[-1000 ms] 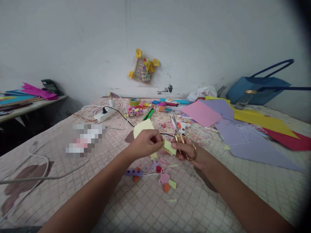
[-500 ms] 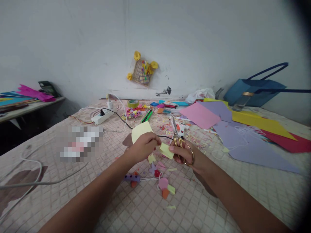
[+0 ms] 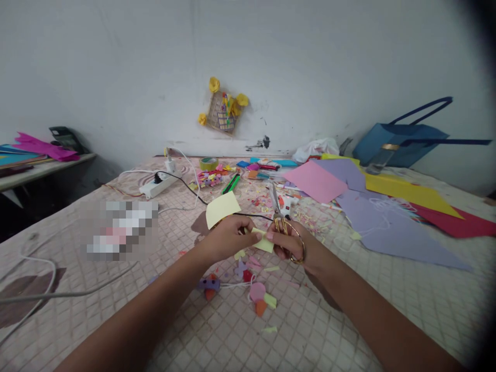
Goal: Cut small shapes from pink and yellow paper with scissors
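My left hand (image 3: 231,236) is closed, with a larger sheet of pale yellow paper (image 3: 223,208) sticking up behind its fingers. Its thumb also presses on a small pale yellow paper piece (image 3: 263,242). From the other side, the thumb and fingers of my right hand (image 3: 291,243) pinch that same small piece. Gold-handled scissors (image 3: 279,222) hang on my right hand, blades pointing up and away. Below my hands lie a pink paper circle (image 3: 258,292), an orange scrap (image 3: 261,308) and a purple paper strip with dark dots (image 3: 210,284), with white string beside them.
A white power strip (image 3: 160,185) with cables lies at left. Behind my hands are a green cutter (image 3: 231,184), a tape roll (image 3: 209,164) and a white glue gun (image 3: 285,205) among paper scraps. Purple sheets (image 3: 395,232), a glass jar (image 3: 383,158) and a blue bag (image 3: 399,144) are at right.
My left thumb has moved right onto the small yellow piece, which now lies between both hands. The larger yellow sheet has tilted slightly. The whole view has shifted a little.
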Motion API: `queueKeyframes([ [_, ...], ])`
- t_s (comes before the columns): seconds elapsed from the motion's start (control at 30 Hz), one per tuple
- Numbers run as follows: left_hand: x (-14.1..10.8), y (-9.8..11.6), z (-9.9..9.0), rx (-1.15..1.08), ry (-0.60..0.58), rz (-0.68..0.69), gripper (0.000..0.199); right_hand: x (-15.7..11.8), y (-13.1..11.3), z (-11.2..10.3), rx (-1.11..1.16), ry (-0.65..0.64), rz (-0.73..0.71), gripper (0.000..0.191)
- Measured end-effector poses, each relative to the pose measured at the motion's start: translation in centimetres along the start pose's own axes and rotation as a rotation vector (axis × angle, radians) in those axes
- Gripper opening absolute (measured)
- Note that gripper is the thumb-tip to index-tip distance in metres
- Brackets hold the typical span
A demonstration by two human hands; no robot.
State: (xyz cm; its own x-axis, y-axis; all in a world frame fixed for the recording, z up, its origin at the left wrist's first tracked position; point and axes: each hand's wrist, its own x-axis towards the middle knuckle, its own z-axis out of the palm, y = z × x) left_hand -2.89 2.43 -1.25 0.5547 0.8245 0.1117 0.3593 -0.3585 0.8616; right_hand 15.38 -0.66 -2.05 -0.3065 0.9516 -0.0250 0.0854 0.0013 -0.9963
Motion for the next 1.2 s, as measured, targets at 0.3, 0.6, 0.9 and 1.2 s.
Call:
queueKeyframes([
  [0.3, -0.1, 0.0, 0.1, -0.02, 0.007, -0.017, 0.024, 0.1, 0.2, -0.2, -0.052, -0.009, -0.023, 0.021],
  [0.6, -0.1, 0.8, 0.3, 0.122, 0.022, 0.088, 0.036, 0.0, 0.0, 0.2, -0.152, 0.03, -0.07, 0.022],
  [0.9, -0.1, 0.5, -0.1, 0.185, 0.069, 0.246, 0.026, -0.1, 0.5, 0.0, -0.285, 0.028, -0.134, 0.021],
  [1.2, -0.2, 0.8, -0.1, 0.198, 0.068, 0.261, 0.027, -0.3, 0.7, -0.1, -0.32, 0.021, -0.217, 0.02],
])
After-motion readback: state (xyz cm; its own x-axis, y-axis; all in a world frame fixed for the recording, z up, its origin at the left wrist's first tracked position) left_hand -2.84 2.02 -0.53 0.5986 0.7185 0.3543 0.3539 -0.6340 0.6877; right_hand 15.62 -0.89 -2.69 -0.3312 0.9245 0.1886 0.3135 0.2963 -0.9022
